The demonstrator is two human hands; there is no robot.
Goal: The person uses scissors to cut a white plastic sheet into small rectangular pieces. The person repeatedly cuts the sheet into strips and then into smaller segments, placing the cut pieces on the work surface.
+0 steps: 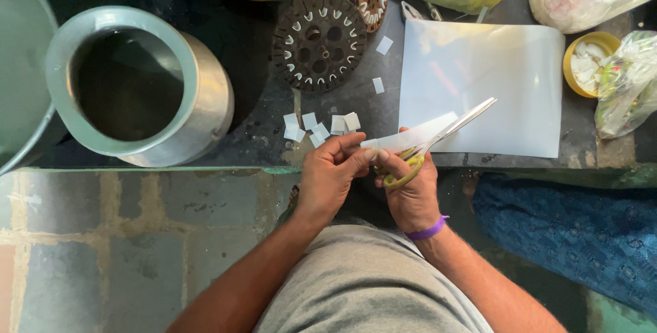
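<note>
Your left hand pinches a narrow white paper strip at the worktop's near edge; your right hand grips yellow-handled scissors, blades parted. Cut squares lie just beyond.

Head view, straight down, close above workbench

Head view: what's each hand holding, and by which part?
Right hand holds the steel-bladed scissors by their yellow-green loop handles. Left hand pinches the near end of a narrow white paper strip between thumb and fingers.
</note>
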